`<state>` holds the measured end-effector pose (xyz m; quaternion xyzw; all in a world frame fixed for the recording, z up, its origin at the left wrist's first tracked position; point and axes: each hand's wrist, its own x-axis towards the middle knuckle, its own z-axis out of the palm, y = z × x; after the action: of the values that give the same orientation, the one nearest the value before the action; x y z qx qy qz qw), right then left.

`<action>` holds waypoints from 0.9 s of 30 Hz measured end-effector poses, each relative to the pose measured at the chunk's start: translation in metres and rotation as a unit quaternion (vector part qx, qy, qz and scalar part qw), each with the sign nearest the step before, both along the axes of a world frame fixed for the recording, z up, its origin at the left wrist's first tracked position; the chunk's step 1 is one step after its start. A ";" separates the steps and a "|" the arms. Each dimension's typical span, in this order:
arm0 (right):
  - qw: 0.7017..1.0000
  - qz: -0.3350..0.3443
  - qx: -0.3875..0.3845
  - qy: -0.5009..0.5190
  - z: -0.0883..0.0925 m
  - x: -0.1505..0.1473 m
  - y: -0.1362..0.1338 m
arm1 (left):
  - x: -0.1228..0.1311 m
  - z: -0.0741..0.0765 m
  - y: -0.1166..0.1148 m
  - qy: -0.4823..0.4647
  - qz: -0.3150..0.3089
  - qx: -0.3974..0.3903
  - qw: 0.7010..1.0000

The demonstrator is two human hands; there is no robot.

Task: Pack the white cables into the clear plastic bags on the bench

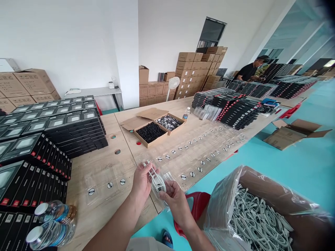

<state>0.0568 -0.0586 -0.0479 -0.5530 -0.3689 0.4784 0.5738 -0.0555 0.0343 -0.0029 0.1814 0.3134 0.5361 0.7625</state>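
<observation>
A coiled white cable (158,183) with a strap around it is held over the wooden table's edge in front of me. My left hand (141,183) grips its upper side, and my right hand (176,203) pinches its lower side. A clear plastic bag (163,181) seems to surround or lie behind the coil, though the exact relation is hard to tell. Flat clear bags with round black-and-white stickers (110,185) lie to the left of my hands. A large carton (258,223) lined with plastic and full of white cables stands at my lower right.
Stacks of black product boxes (39,150) fill the table's left side, beside two water bottles (51,235). Farther along are open cardboard trays of small black parts (151,132). A red stool (195,209) stands below the table. A co-worker (250,71) works at the far end.
</observation>
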 end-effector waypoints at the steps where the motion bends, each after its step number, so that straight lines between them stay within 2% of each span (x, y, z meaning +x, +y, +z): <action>1: 0.999 0.034 -0.009 -0.004 0.000 0.003 0.001 | -0.002 0.000 0.000 0.004 -0.014 0.002 1.000; 3: 0.994 0.103 -0.015 -0.022 0.004 0.013 0.005 | -0.004 0.002 -0.001 0.020 -0.048 -0.001 0.999; 5: 0.989 0.139 -0.003 -0.040 0.013 0.025 0.011 | -0.004 0.004 -0.005 0.040 -0.089 0.004 0.995; 7: 0.988 0.141 0.010 -0.059 0.021 0.034 0.017 | -0.003 0.007 -0.011 0.052 -0.120 0.020 0.991; 10: 0.981 0.135 0.005 -0.141 0.029 0.037 0.024 | 0.000 0.006 -0.017 0.055 -0.136 0.030 0.989; 13: 0.963 0.133 0.001 -0.233 0.029 0.033 0.027 | 0.002 0.000 -0.019 0.057 -0.143 0.014 0.988; 15: 0.959 0.123 0.004 -0.255 0.027 0.030 0.029 | 0.002 -0.003 -0.016 0.054 -0.142 -0.001 0.988; 18: 0.970 0.121 -0.013 -0.210 0.024 0.030 0.030 | 0.000 -0.005 -0.010 0.049 -0.133 -0.014 0.990; 22: 0.974 0.209 -0.050 -0.069 0.016 0.030 0.022 | -0.004 -0.005 -0.002 0.044 -0.097 -0.016 0.994; 24: 0.979 0.195 -0.052 -0.030 0.011 0.028 0.017 | -0.005 -0.005 -0.001 0.031 -0.104 -0.001 0.994; 27: 0.991 0.128 -0.048 0.001 0.008 0.023 0.012 | -0.005 -0.007 -0.004 0.016 -0.133 0.032 0.991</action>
<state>0.0794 -0.0465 -0.0403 -0.5277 -0.4131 0.5653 0.4810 -0.0608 0.0303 -0.0101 0.2547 0.2816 0.4371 0.8153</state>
